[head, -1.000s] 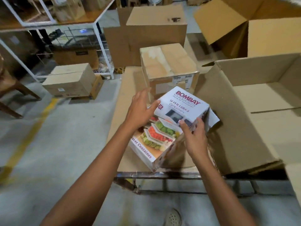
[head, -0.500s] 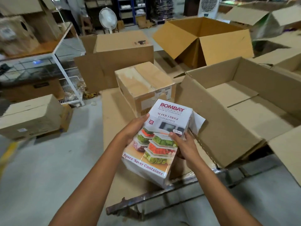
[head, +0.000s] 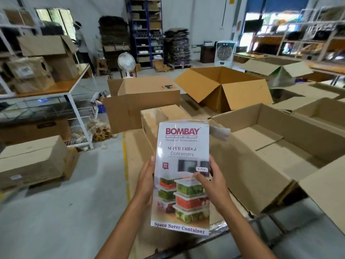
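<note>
I hold a white retail box (head: pixel 182 146) printed "BOMBAY Super Fridge Containers" upright in front of me, its printed face toward the camera. My left hand (head: pixel 146 181) grips its left edge with the fingers behind it. My right hand (head: pixel 212 181) grips the right edge, thumb on the front face. The box hangs above the cardboard-covered table (head: pixel 138 161).
A large open carton (head: pixel 270 146) lies on the table to the right. A small taped carton (head: pixel 158 116) stands behind the box, with closed and open cartons further back. Left are a metal-frame shelf table (head: pixel 56 90) and floor cartons (head: pixel 31 161). A pedestal fan (head: pixel 126 63) stands beyond.
Both hands lifted the retail box off the table and turned it upright to face me. The view tilted up, showing the warehouse beyond.
</note>
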### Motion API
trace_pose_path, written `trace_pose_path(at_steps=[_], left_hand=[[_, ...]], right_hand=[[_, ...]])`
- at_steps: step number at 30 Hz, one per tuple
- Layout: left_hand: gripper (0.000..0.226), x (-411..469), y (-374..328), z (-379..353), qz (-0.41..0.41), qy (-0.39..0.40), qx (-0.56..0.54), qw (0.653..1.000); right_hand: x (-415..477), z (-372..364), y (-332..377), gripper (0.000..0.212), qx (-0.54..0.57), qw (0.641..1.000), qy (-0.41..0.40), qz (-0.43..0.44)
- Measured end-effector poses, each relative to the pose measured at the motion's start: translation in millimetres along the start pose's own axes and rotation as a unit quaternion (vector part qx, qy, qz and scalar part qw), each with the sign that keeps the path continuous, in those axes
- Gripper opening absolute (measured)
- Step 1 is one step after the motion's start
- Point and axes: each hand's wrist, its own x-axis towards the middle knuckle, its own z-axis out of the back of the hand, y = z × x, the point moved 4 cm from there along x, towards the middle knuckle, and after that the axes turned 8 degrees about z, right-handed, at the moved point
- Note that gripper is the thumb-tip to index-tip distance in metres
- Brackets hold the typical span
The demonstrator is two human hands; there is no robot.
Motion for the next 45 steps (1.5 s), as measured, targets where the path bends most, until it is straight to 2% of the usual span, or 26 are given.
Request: trace_pose_path(at_steps=[2, 5, 8, 10, 14, 17, 19, 21, 23, 26, 28, 30, 31, 33, 35, 37, 39, 40, 42, 45], left_hand=[[0.064, -5, -5, 6, -0.031, -0.035, -0.028, 0.998], [0.060, -8, -10, 13, -0.078, -0.069, -0.065, 0.992], [0.052, -12, -9, 16, -0.074, -0.086, -0.080, 0.990], [0.052, -14, 2, 17, -0.044, -0.097, -0.082, 0.991], [0.052, -18, 16, 20, -0.035, -0.098, -0.055, 0.993], [0.055, -17, 5, 22, -0.027, -0.112, -0.047, 0.992], [0.057, -18, -15, 22, -0.052, -0.119, -0.037, 0.991], [0.057, -26, -44, 20, -0.112, -0.126, -0.015, 0.986], [0.050, -41, -76, 15, -0.205, -0.142, 0.016, 0.968], [0.037, -72, -123, 5, -0.403, -0.200, 0.086, 0.889], [0.032, -90, -149, -14, -0.497, -0.161, 0.126, 0.843], [0.031, -98, -166, -41, -0.534, -0.099, 0.196, 0.816], [0.034, -96, -171, -54, -0.526, -0.078, 0.241, 0.812], [0.049, -82, -176, -71, -0.462, -0.075, 0.320, 0.824], [0.060, -57, -173, -69, -0.342, -0.105, 0.381, 0.852], [0.062, -31, -163, -53, -0.216, -0.116, 0.359, 0.900], [0.064, -15, -151, -35, -0.126, -0.102, 0.222, 0.961], [0.063, -11, -145, -28, -0.092, -0.095, 0.153, 0.979], [0.059, -4, -138, -20, -0.066, -0.082, 0.107, 0.989], [0.039, 1, -133, -18, -0.082, -0.068, 0.128, 0.986]], right_hand=[[0, 1, 13, 0.076, -0.003, 1.000, 0.005, 0.012], [2, 3, 22, 0.073, -0.046, 0.998, 0.008, 0.039], [-3, 1, 12, 0.077, -0.101, 0.994, -0.003, 0.043], [-12, 0, -5, 0.074, -0.126, 0.992, -0.013, 0.020], [-24, 0, -26, 0.070, -0.144, 0.989, -0.024, 0.009], [-19, 3, -20, 0.057, -0.124, 0.991, -0.050, 0.008], [-16, 7, -10, 0.051, -0.099, 0.992, -0.081, 0.016], [-15, 14, 7, 0.045, -0.059, 0.988, -0.139, 0.028], [-15, 25, 31, 0.038, -0.046, 0.971, -0.222, 0.073], [-12, 37, 81, 0.028, -0.081, 0.933, -0.293, 0.195], [-1, 39, 110, 0.022, -0.105, 0.918, -0.293, 0.247], [17, 39, 128, 0.017, -0.117, 0.923, -0.280, 0.235], [26, 38, 132, 0.014, -0.111, 0.933, -0.270, 0.209], [44, 36, 130, 0.014, -0.065, 0.960, -0.243, 0.127], [54, 33, 122, 0.020, 0.009, 0.975, -0.221, 0.040], [54, 33, 118, 0.024, 0.089, 0.972, -0.219, 0.007], [49, 37, 119, 0.026, 0.131, 0.972, -0.195, 0.029], [48, 39, 120, 0.028, 0.124, 0.977, -0.166, 0.049], [44, 40, 123, 0.028, 0.088, 0.988, -0.084, 0.094], [38, 38, 126, 0.019, 0.006, 0.991, 0.015, 0.131]])
